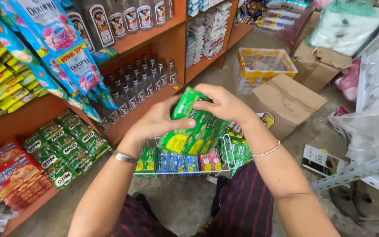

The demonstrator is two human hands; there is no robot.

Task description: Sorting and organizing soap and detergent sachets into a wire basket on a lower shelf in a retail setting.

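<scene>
both hands, left hand (154, 123) and right hand (224, 104), grip clamped on a green plastic sachet strip (194, 129), above a white wire basket (154, 142) holding green, blue and pink sachets (178, 161).

I'm holding the sachet pack (194, 127) in both hands, left hand (156, 120) and right hand (224, 104), above the wire basket (185, 173). Shelves (150, 39) are standing left; cardboard box (286, 103) sitting right, crate (264, 66) behind it.

Both hands, left hand (156, 120) and right hand (224, 105), gripped a green sachet strip (194, 127) above the white wire basket (183, 172); an orange shelf (31, 115) stood at nine o'clock.
</scene>
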